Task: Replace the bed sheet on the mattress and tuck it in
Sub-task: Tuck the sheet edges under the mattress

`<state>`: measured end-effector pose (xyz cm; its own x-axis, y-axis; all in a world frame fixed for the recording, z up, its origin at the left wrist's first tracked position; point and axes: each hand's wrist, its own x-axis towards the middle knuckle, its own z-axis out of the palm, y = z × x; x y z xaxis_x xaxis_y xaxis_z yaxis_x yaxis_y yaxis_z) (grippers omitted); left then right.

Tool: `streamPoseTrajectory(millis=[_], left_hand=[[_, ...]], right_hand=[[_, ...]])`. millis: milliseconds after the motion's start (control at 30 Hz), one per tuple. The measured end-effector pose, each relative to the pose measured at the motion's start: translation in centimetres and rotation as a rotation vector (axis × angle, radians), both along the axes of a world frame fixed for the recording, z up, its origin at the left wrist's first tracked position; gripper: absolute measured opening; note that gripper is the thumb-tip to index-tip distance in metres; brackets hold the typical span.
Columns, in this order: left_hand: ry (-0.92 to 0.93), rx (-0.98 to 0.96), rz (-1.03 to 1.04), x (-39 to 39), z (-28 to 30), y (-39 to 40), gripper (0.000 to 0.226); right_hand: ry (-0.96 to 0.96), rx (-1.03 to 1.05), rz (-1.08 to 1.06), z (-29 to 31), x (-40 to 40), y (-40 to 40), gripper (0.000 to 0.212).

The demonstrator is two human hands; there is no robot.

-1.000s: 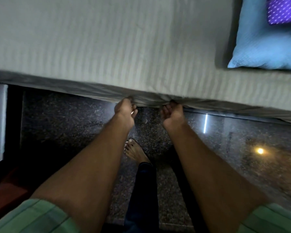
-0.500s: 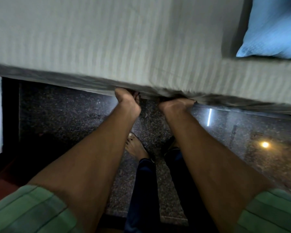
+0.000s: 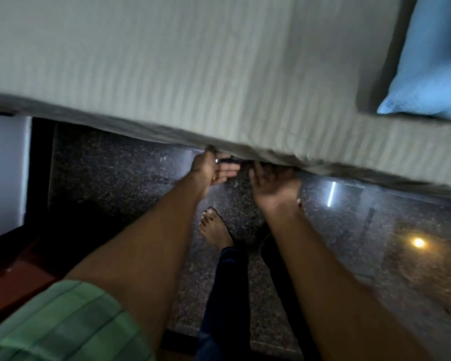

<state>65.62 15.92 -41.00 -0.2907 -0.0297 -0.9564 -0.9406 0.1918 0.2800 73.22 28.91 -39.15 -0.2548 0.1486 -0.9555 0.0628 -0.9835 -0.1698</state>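
Pale grey-green striped cotton is filling the upper half of the view: a bed sheet (image 3: 193, 74) is lying stretched flat over the mattress, its lower edge running as a slanted line from the left down toward the right, where the fabric is bunching into soft folds along the mattress side. At the far left a white wall panel (image 3: 3, 175) is standing beside a dark gap, and below it a reddish-brown wooden surface (image 3: 13, 280) is showing in shadow. A green striped sleeve (image 3: 63, 327) is covering the left upper arm at the bottom left. The left hand (image 3: 210, 169) is reaching up to the hanging edge of the sheet, palm turned inward; its fingers are lying fairly straight and disappearing behind the fabric, with a ring showing on one of them, and whether they are pinching cloth I cannot tell. Just to its right, close but apart, the right hand (image 3: 272, 185) is turning palm-up under the same edge, fingers (image 3: 258, 169) pushing upward beneath the sheet's fold, the tips hidden, so a grasp cannot be confirmed. Below the hands a bare foot (image 3: 215, 230) and dark blue trousers (image 3: 225, 295) are standing on the dark speckled polished stone floor (image 3: 120, 183), which is reflecting lamp light at the right. At the upper right a light blue pillow (image 3: 427, 69) is resting on the sheet.
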Motion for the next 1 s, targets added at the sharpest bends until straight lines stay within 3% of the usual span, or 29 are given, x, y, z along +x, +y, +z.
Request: streamPoseTrajectory(millis=[100,233,300,367,467,500,667,767,833,1000], left_hand=[[0.079,-0.127,-0.003,-0.2,1.5,-1.9,0.029],[0.279,-0.261,0.295,-2.8,2.1,-5.1,0.016],[0.346,-0.341,0.449,-4.7,2.4,-7.3,0.031],[0.354,-0.405,0.502,-6.0,1.2,-9.7,0.021],[0.371,-0.464,0.397,-7.6,1.1,-12.2,0.021],[0.374,-0.438,0.372,-7.7,1.6,-12.4,0.014],[0.292,-0.329,0.417,-7.9,-1.4,-13.7,0.035],[0.151,-0.182,0.398,-8.1,-3.5,-14.4,0.025],[0.127,-0.148,0.528,-8.3,-3.7,-14.1,0.006],[0.078,0.039,0.8,-8.7,-1.9,-13.6,0.028]], right_hand=[[-0.084,0.037,0.393,2.4,0.2,-3.8,0.023],[-0.011,0.037,0.633,4.5,-3.6,-7.8,0.02],[-0.02,0.015,0.558,4.3,-6.1,-9.5,0.021],[-0.085,0.029,0.432,3.5,-8.1,-10.4,0.026],[-0.159,0.095,0.299,2.8,-9.6,-11.9,0.038],[-0.167,0.119,0.271,2.5,-9.5,-12.3,0.039],[-0.295,0.248,0.252,0.8,-9.8,-13.7,0.026],[-0.309,0.227,0.222,-1.2,-10.2,-14.3,0.019],[-0.301,0.226,0.181,-1.9,-10.3,-15.2,0.031],[-0.137,0.103,-0.069,-2.6,-11.5,-15.9,0.04]])
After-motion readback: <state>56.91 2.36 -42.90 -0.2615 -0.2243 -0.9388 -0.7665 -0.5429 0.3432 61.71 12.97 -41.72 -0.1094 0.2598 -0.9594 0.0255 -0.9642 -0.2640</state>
